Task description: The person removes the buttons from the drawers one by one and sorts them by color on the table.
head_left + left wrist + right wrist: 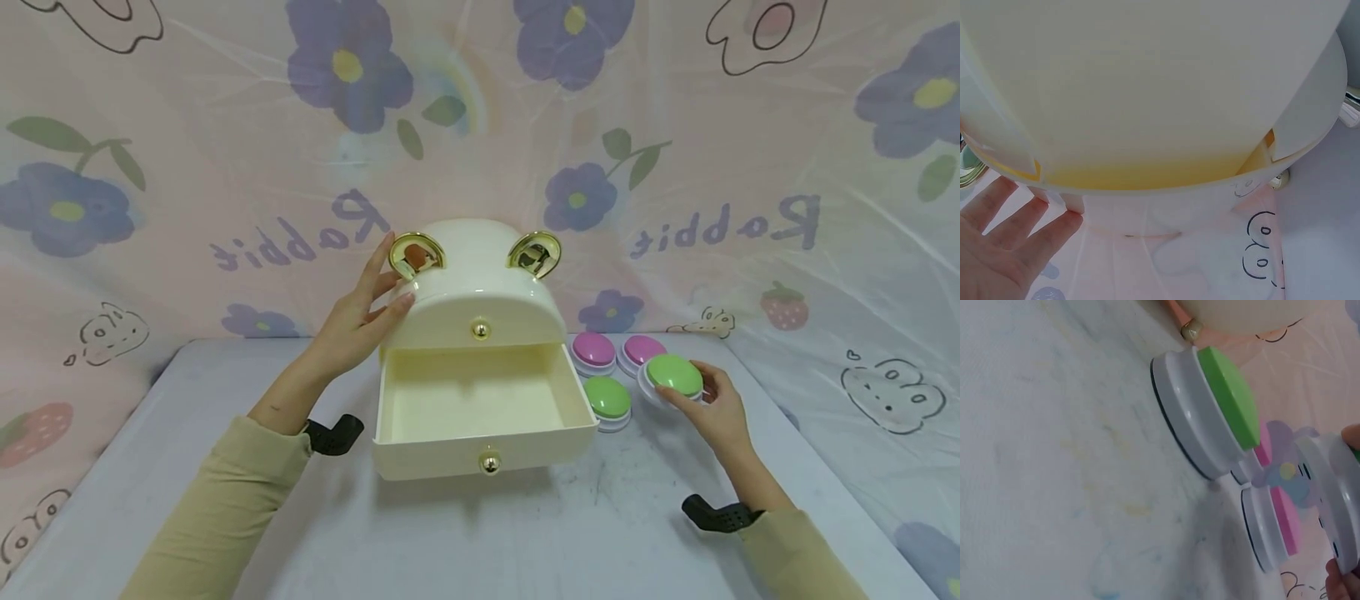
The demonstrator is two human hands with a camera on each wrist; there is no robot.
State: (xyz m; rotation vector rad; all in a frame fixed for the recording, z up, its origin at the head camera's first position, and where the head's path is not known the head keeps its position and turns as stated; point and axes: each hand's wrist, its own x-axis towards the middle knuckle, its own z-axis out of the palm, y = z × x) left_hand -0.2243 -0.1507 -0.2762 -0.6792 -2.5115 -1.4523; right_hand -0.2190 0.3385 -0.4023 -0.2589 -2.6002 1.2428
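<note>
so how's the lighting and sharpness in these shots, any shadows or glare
Head: soft light, a shadow on the table below the drawer, bright glints on the knobs; left wrist: dim, the box filling much of the frame in dull grey; right wrist: dim, slightly soft, the held button cut off at the right edge.

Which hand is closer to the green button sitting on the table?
Right. The right hand is just to the right of that green button, holding another green one. The left hand is farther away, at the left side of the cream box.
</note>
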